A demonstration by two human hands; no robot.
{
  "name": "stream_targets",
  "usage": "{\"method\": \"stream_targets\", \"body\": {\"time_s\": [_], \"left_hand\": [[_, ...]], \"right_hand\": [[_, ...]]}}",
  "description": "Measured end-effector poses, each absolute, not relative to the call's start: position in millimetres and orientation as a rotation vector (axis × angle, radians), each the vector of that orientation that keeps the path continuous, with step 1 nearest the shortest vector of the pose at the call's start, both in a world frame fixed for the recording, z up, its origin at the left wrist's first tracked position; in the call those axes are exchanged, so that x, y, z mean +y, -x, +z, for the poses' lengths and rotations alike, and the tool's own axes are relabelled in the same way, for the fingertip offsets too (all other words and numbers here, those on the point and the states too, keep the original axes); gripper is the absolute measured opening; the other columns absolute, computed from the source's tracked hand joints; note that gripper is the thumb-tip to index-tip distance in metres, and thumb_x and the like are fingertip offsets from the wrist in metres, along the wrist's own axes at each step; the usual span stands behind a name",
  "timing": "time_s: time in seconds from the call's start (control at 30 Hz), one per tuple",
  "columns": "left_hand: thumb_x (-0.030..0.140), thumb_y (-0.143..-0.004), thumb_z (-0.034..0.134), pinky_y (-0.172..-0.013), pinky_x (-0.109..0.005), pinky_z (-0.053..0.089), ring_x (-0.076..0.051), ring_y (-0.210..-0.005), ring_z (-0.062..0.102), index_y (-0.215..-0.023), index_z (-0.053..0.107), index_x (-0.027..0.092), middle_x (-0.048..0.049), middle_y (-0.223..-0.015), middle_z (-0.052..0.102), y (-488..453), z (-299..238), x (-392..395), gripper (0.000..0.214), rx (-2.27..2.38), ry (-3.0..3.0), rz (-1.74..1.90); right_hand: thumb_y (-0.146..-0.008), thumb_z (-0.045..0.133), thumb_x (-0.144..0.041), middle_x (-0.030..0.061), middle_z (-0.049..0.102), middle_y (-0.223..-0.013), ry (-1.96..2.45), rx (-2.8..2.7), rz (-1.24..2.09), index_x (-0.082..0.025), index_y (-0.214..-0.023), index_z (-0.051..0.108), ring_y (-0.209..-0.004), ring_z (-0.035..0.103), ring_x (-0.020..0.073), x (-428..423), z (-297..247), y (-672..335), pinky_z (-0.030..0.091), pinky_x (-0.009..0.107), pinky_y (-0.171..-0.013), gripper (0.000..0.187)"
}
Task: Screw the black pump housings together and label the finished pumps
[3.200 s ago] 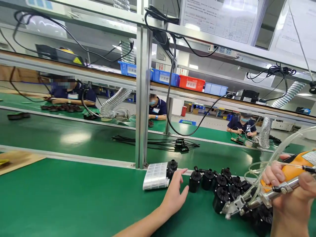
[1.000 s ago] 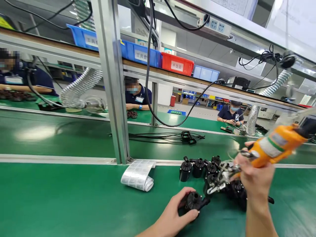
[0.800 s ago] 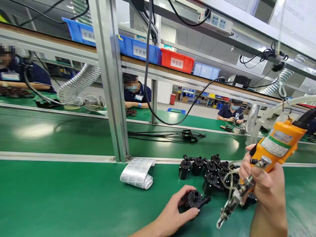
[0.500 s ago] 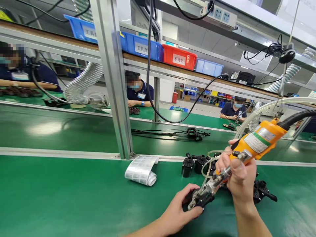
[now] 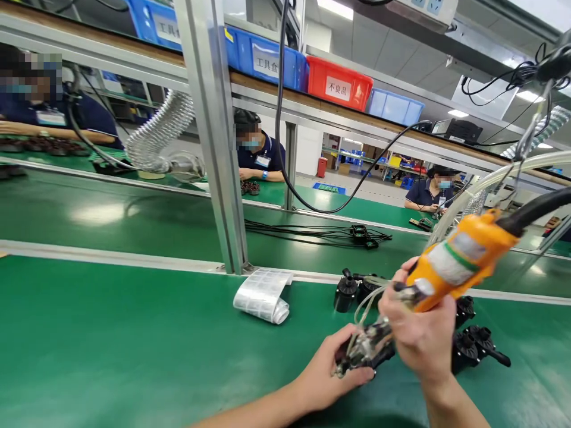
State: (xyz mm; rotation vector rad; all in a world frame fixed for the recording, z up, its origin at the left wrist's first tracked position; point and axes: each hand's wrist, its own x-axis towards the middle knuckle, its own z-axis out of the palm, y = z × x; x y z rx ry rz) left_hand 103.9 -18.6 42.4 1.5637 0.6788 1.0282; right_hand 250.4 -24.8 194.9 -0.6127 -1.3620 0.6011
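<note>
Head view — with left fingers (image 5: 360, 377) clamping the black housing (image 5: 384, 355), right fingers (image 5: 393, 308) the orange tool (image 5: 468, 257), I should align squarely.

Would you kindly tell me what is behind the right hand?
Black housings show past both sides of the right hand, on the green bench. The hand and the orange tool cover what lies between, so whether more stand there cannot be seen.

Left grip (image 5: 325, 370) clasps, thumb (image 5: 357, 377) opposite fingers (image 5: 341, 337) | left forearm (image 5: 263, 410) slants low, inward | right grip (image 5: 422, 333) is clenched, higher up | right forearm (image 5: 450, 404) leans left
</note>
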Motion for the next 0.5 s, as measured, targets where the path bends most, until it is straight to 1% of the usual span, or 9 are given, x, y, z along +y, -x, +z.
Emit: {"method": "stream_targets", "body": {"time_s": [0.1, 0.17, 0.23, 0.33, 0.43, 0.5], "left_hand": [[0.046, -0.082, 0.083, -0.103, -0.043, 0.052, -0.035, -0.112, 0.064, -0.124, 0.07, 0.019, -0.0075, -0.116, 0.074, -103, 46, -20, 0.051, 0.736, -1.564, 1.03], [0.047, -0.08, 0.084, -0.102, -0.044, 0.053, -0.035, -0.111, 0.065, -0.123, 0.071, 0.02, -0.0075, -0.116, 0.075, -102, 48, -21, 0.052, 0.763, -1.561, 1.022], [0.048, -0.079, 0.084, -0.104, -0.044, 0.052, -0.036, -0.113, 0.065, -0.123, 0.072, 0.021, -0.0073, -0.119, 0.075, -103, 51, -22, 0.053, 0.763, -1.549, 1.009], [0.046, -0.078, 0.084, -0.11, -0.045, 0.049, -0.036, -0.119, 0.064, -0.128, 0.071, 0.022, -0.0062, -0.124, 0.076, -104, 56, -23, 0.057, 0.759, -1.516, 0.996], [0.044, -0.077, 0.085, -0.115, -0.047, 0.046, -0.037, -0.124, 0.062, -0.131, 0.07, 0.023, -0.0066, -0.129, 0.075, -104, 56, -23, 0.06, 0.756, -1.505, 1.001], [0.045, -0.077, 0.086, -0.117, -0.048, 0.043, -0.037, -0.128, 0.06, -0.139, 0.063, 0.024, -0.0086, -0.133, 0.072, -103, 49, -21, 0.069, 0.76, -1.508, 1.002]], "right_hand": [[-0.074, 0.084, -0.037, -0.0051, 0.053, -0.065, 0.636, -1.376, 0.649, -0.022, -0.106, 0.061, -0.051, 0.05, 0.0117, -27, 193, -237, 0.052, 0.025, -0.049, 0.042], [-0.071, 0.085, -0.034, -0.0066, 0.052, -0.062, 0.646, -1.387, 0.664, -0.022, -0.107, 0.061, -0.049, 0.048, 0.0108, -27, 191, -233, 0.051, 0.023, -0.048, 0.045], [-0.069, 0.086, -0.033, -0.0062, 0.052, -0.064, 0.647, -1.376, 0.659, -0.022, -0.106, 0.059, -0.05, 0.048, 0.0101, -26, 191, -231, 0.048, 0.021, -0.046, 0.047], [-0.069, 0.085, -0.037, -0.0058, 0.052, -0.068, 0.637, -1.323, 0.655, -0.023, -0.105, 0.058, -0.051, 0.046, 0.0092, -24, 190, -229, 0.045, 0.02, -0.044, 0.047], [-0.066, 0.089, -0.041, -0.0052, 0.053, -0.073, 0.625, -1.279, 0.682, -0.023, -0.11, 0.058, -0.052, 0.046, 0.0087, -19, 189, -231, 0.046, 0.021, -0.046, 0.057], [-0.065, 0.09, -0.042, -0.0048, 0.054, -0.074, 0.61, -1.246, 0.709, -0.022, -0.111, 0.058, -0.053, 0.046, 0.0088, -14, 190, -239, 0.046, 0.022, -0.046, 0.059]]}}
